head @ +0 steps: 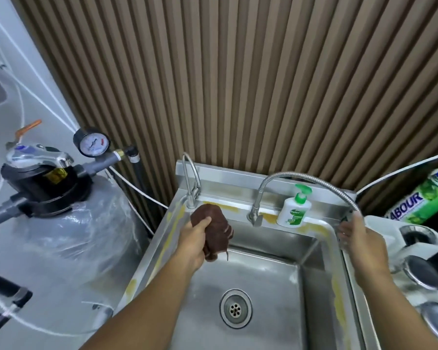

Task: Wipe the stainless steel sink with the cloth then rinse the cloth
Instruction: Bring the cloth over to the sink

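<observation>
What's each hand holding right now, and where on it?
Left hand grips the bunched brown cloth round its middle, over the sink. Right hand appears to hold the hose at its free end.

A wall of vertical brown slats (pixel 238 84) fills the back and meets a smooth pale wall (pixel 43 72) at the left corner, where thin white tubes (pixel 36 94) cross it. Below stands a grey tank (pixel 86 236) wrapped in clear plastic, topped by a black valve head (pixel 46 188) and a round pressure gauge (pixel 92 144)
</observation>
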